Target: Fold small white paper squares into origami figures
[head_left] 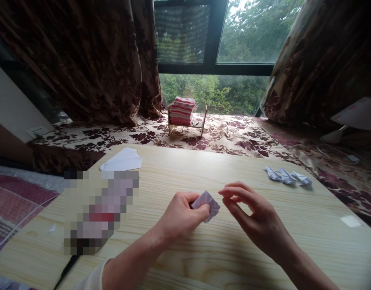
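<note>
- Blanket [13, 191]: red and white, lay left of the table [161, 169]; white cable [31, 218] ran across it.
- Socket [38, 131]: sat low on the left, near the curtain [82, 56].
- Scrap [51, 228]: tiny, white, lay near the table's left edge.
- Blurred item [102, 213]: lay on the table's left part, pixelated (couldn't tell what it was); dark strap [67, 268] trailed from its near end.
- Sheet [122, 160]: white, lay on the table just beyond the blurred item.
- Left hand [183, 211]: clamped on the folded paper, thumb on its upper face, fingers mostly hidden behind. Light sleeve [93, 278] showed at the forearm.
- Rack [188, 127]: stood on the floral cloth [127, 139] before the window [182, 40]; pink-striped stack [182, 110] filled its left side.
- Folded paper [208, 199]: small, whitish, tilted, corner up. Was over the table's middle, between the hands.
- Right hand [256, 209]: thumb and fingers apart, curled, tips just beside the folded paper's right corner (small gap visible).
- Folded pieces [286, 177]: three, pointed, in a row on the table's far right.
- Patch [351, 221]: white, near the right edge (paper or glare, couldn't tell).
- Lamp [356, 114]: pale shade, stood at far right, beyond the table.
</note>
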